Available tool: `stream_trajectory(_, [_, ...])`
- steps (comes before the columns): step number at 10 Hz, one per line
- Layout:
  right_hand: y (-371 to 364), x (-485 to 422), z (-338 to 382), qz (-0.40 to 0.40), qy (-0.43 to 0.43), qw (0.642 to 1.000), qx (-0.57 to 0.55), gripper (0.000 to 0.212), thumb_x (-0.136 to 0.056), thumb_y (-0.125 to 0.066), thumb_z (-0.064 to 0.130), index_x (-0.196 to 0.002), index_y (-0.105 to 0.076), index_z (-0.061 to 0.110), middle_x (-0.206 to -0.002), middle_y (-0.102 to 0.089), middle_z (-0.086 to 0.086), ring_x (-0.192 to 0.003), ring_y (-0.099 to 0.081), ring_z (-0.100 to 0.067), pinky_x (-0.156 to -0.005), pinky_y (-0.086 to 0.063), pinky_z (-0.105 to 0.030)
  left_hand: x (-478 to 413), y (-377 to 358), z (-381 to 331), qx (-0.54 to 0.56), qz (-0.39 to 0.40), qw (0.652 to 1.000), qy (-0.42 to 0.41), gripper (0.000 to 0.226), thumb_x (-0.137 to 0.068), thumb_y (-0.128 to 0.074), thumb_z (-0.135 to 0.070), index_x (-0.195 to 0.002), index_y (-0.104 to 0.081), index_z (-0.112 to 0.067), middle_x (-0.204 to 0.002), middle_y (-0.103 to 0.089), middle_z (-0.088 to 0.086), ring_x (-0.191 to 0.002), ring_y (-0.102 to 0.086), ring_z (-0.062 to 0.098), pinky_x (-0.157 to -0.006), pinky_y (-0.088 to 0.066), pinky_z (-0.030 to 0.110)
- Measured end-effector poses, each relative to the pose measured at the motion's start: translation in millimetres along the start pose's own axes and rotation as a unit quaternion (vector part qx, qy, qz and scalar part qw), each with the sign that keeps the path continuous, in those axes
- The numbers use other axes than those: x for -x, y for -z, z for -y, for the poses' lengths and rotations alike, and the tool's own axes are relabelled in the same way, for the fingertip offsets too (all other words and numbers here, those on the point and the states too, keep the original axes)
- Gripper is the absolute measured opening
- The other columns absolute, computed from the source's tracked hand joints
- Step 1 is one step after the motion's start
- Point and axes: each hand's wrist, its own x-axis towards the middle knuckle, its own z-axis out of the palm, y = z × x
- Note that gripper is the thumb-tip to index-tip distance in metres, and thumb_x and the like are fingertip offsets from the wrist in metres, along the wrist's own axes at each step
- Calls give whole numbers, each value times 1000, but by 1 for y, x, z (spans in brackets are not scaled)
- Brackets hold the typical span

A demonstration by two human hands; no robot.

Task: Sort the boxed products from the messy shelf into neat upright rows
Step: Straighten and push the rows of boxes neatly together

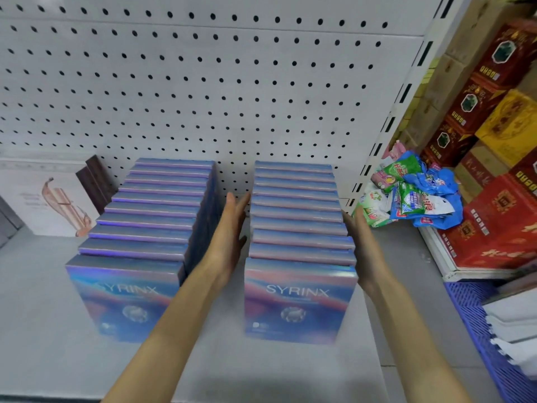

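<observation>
Two upright rows of blue-and-pink SYRINX boxes stand on the grey shelf [43, 301]. The left row [151, 216] runs back to the pegboard. The right row [299, 222] stands between my two hands. My left hand [229, 237] lies flat with straight fingers against that row's left side, in the gap between the rows. My right hand [363, 245] presses flat against the row's right side; its fingertips are partly hidden behind the boxes. Neither hand grips a box.
A white pegboard [203, 82] backs the shelf. White and dark boxes [52, 199] stand at the far left. Crumpled blue and green packets [412, 193] lie to the right, beside stacked red and yellow cartons [499, 170]. A blue crate [470, 315] holds white items at the lower right.
</observation>
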Motion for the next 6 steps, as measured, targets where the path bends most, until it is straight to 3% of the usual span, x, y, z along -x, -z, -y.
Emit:
stream_trajectory(1, [18,22,-34,18,54,998,-24,56,-85,-43,71,-125,-63,37,-126,-65,17,-116,-59,1,-102,-42,-32,33,1,13,54,100,993,-21,47,-94,-29,-67,-133,-49,-49,-139,-52,-19,-134,-44,8,-102,-44,24])
stream_trajectory(2, [15,30,-61,27,36,999,-18,74,-62,-59,84,-116,-70,35,-119,-70,-2,-110,-67,-19,-79,-57,-33,54,-8,21,69,84,994,-21,40,-96,-29,-62,-128,-52,-54,-136,-57,-14,-126,-54,11,-105,-43,37])
stream_trajectory(3, [11,32,-76,-14,39,999,-24,76,-51,-60,86,-104,-75,35,-106,-75,-3,-95,-72,-20,-64,-58,-29,66,-13,30,49,28,995,-78,37,-92,-33,-63,-120,-57,-57,-126,-61,-24,-118,-56,-3,-93,-46,15])
stream_trajectory(4, [14,35,-91,-47,58,997,-17,75,-51,-53,90,-100,-75,38,-103,-76,-1,-90,-73,-17,-59,-57,-25,86,-15,50,7,-127,975,-181,23,-89,-46,-57,-106,-60,-64,-110,-63,-35,-95,-55,-24,-74,-41,-3])
stream_trajectory(5, [19,34,-103,-36,39,999,0,71,-51,-49,85,-94,-77,37,-100,-76,-4,-86,-74,-20,-60,-58,-30,92,-13,74,8,-143,976,-162,36,-95,-46,-34,-86,-69,-60,-86,-67,-36,-81,-59,-22,-69,-43,-2])
stream_trajectory(6, [18,32,-110,-64,47,997,3,80,-51,-48,87,-102,-74,30,-101,-76,-5,-88,-74,-25,-69,-60,-42,90,-9,82,26,-103,988,-112,31,-86,-49,-35,-100,-75,-26,-90,-70,-30,-87,-64,-13,-72,-47,4])
